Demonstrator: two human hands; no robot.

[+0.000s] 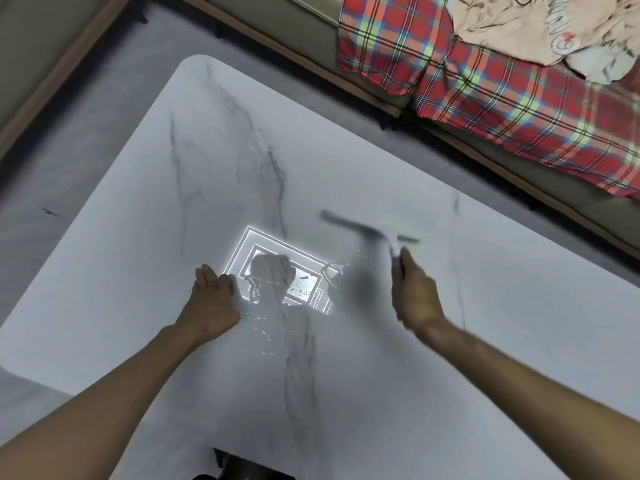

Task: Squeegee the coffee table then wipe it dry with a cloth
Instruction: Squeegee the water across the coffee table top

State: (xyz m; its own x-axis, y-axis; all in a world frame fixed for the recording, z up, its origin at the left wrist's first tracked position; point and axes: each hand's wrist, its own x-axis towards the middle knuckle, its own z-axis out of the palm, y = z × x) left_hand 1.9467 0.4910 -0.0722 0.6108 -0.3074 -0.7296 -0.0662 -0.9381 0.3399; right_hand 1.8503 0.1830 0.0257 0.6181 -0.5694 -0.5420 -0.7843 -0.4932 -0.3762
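A white marble-patterned coffee table (145,209) fills the head view. My right hand (414,296) is closed around the handle of a dark squeegee (367,228), whose blade lies across the tabletop right of centre and looks blurred. My left hand (211,299) rests flat on the table, palm down, fingers together. Between my hands, water puddles and droplets (270,306) glint in the bright reflection of a ceiling light. No cloth lies on the table.
A sofa (277,26) runs along the far side, draped with a red plaid blanket (485,74) and crumpled beige clothing (519,26). Grey floor (52,188) surrounds the table. A dark object (242,467) shows at the near table edge.
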